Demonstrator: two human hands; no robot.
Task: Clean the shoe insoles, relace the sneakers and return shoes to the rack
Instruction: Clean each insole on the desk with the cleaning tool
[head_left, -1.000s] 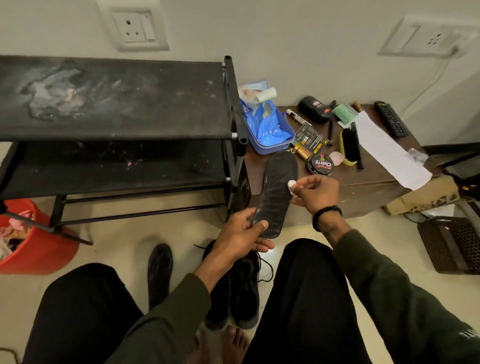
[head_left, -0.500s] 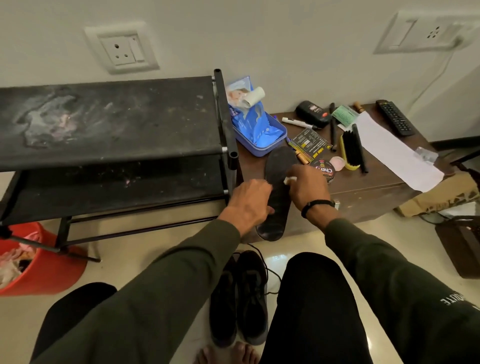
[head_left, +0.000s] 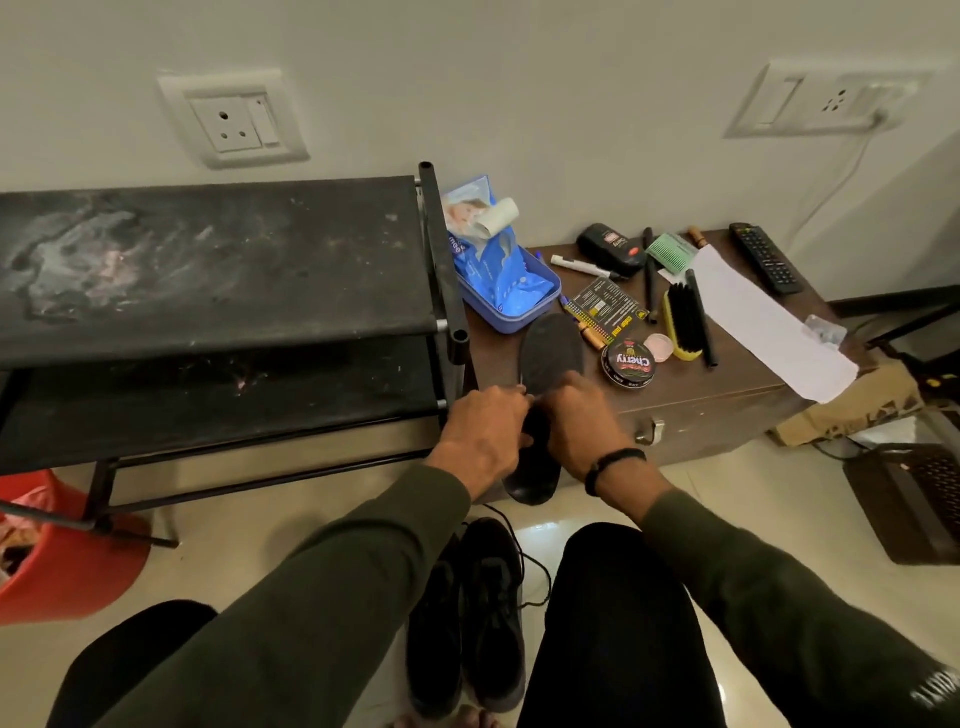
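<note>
A black insole (head_left: 551, 349) stands tilted, its toe end over the brown trunk (head_left: 717, 400) and its heel end hanging below my hands. My left hand (head_left: 483, 434) grips its middle from the left. From the right, my right hand (head_left: 582, 431) bends its fingers down onto the same spot, next to the left fingers. The small white wad it pinched a moment ago is hidden under the hands. Two black sneakers (head_left: 483, 613) with a loose lace stand on the floor between my legs. The black shoe rack (head_left: 208, 270) is at the left.
On the trunk lie a blue tub of wipes (head_left: 511, 291), a polish tin (head_left: 628, 362), a yellow shoe brush (head_left: 684, 322), a white paper strip (head_left: 769, 322), a remote (head_left: 763, 257) and pens. A red bucket (head_left: 67, 561) stands under the rack.
Both hands have closed in on the insole's middle and now touch each other. The white wad has gone out of sight. The view has tilted down and nearer.
</note>
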